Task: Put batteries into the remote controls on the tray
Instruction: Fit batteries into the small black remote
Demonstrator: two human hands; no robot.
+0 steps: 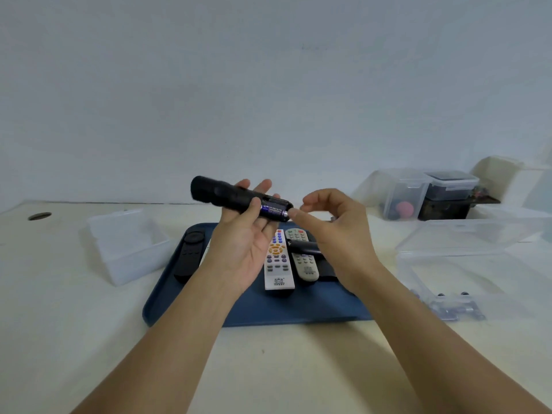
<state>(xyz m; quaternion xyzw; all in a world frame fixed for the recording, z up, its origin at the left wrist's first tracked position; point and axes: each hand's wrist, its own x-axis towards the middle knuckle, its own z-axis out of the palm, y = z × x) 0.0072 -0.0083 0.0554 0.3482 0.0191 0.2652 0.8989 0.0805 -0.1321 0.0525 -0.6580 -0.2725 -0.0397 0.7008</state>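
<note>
- Head view shows our left hand raised above the dark blue plastic tray, palm up, cradling a black cylindrical remote control with the thumb curled over its body.
- At that remote's open right end lies a dark purple-labelled battery, seated in the compartment.
- Our right hand hovers just beside that end, holding nothing; its fingers are loosely curled and its thumb tip touches the battery's metal end.
- On the tray lie a white push-button remote control with coloured keys, a grey push-button remote control touching it on the right, and a flat black remote control near the left rim.
- Across the grey remote rests a small black curved piece; we cannot tell what it is.
- To our right stands a clear plastic box, open-lidded, with loose batteries in it.
- Left of the tray sits a clear plastic tub on the pale table.
</note>
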